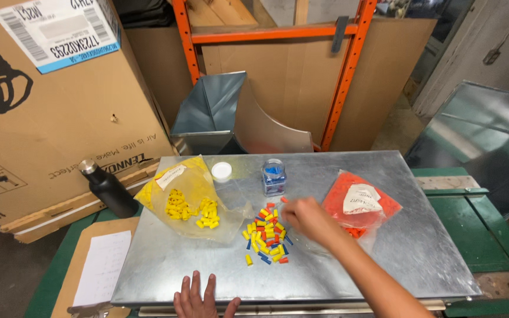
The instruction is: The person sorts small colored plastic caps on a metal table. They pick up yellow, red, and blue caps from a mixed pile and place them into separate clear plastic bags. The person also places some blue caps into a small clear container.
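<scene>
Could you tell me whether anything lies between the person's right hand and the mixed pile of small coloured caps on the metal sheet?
Nothing visible does. The right hand is already at the right edge of the pile of caps, fingers reaching into it. The small clear jar stands behind the pile, and the orange bag lies to the right.

Left hand (198, 297) flat, right hand (306, 218) outstretched.

Yellow, orange, blue connectors (266, 234)

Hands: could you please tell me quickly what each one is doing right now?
Left hand: open, flat on the metal sheet, holding nothing.
Right hand: at the connector pile; grip cannot be told.
</scene>
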